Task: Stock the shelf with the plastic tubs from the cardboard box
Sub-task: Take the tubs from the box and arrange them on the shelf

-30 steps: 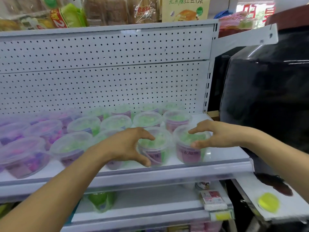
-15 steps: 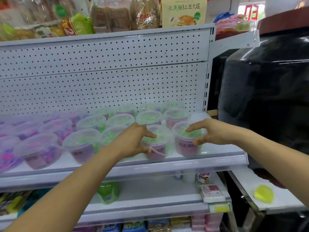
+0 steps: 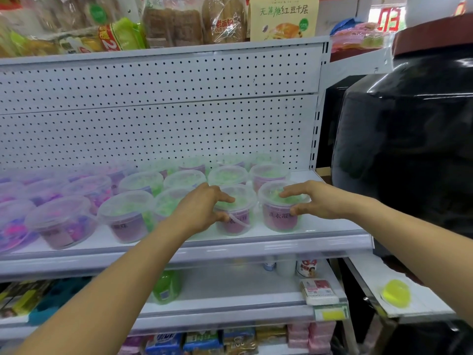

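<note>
Several clear plastic tubs with green or pink contents stand in rows on the white shelf (image 3: 327, 233). My left hand (image 3: 202, 208) grips a front-row green tub (image 3: 242, 222), fingers over its lid and thumb on its side. My right hand (image 3: 322, 201) grips the rightmost front tub (image 3: 279, 220) the same way. Both tubs stand upright on the shelf, close side by side. The cardboard box is not in view.
A pegboard back panel (image 3: 179, 124) rises behind the tubs. Bread bags (image 3: 174, 24) fill the shelf above. A large black jar (image 3: 409, 149) stands just right of the shelf end. Lower shelves hold a green bottle (image 3: 166, 286) and small packets (image 3: 318, 290).
Both hands have closed from a spread hover onto the two front right tubs. The view has pulled back and shifted slightly, showing more of the lower shelves.
</note>
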`<state>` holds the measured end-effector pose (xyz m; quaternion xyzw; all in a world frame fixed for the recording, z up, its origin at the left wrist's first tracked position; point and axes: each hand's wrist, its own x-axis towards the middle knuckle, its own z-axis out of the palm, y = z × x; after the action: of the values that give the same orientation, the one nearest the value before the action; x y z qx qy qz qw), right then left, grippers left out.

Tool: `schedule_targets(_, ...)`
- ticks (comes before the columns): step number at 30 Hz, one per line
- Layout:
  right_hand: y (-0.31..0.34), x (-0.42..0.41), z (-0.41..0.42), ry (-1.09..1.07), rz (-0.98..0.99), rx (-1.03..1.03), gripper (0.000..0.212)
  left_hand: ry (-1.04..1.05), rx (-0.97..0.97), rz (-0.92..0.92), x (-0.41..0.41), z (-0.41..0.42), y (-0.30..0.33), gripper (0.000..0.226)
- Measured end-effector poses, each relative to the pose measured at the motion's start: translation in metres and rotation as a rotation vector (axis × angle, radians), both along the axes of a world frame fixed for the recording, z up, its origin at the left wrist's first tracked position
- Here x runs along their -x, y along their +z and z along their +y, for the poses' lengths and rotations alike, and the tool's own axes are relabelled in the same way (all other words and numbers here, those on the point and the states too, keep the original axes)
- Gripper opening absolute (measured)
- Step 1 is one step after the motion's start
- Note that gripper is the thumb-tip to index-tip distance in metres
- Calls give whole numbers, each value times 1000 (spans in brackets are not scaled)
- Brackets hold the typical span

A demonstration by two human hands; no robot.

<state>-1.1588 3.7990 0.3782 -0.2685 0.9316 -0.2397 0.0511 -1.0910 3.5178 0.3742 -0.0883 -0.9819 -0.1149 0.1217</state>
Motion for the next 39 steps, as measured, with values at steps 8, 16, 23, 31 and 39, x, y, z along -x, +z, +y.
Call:
schedule_targets(8,-2,-2,-9,-105,90,-154,46,18,53,-113,-3,-4,10,51)
schedule_targets(16,-2,-17,-19,-169,134,-265,50,11,90,-140,-3,2,17,62)
schedule_targets(23,9,-32,-43,-248,122,-143,33,-166,128,-96,15,-25,8,50)
schedule_targets(31,8,-28,-110,-550,298,-197,37,-469,-20,-213,28,-54,26,49)
schedule_targets(39,7,-13,-143,-551,413,-110,29,-339,-214,-116,58,-140,40,43)
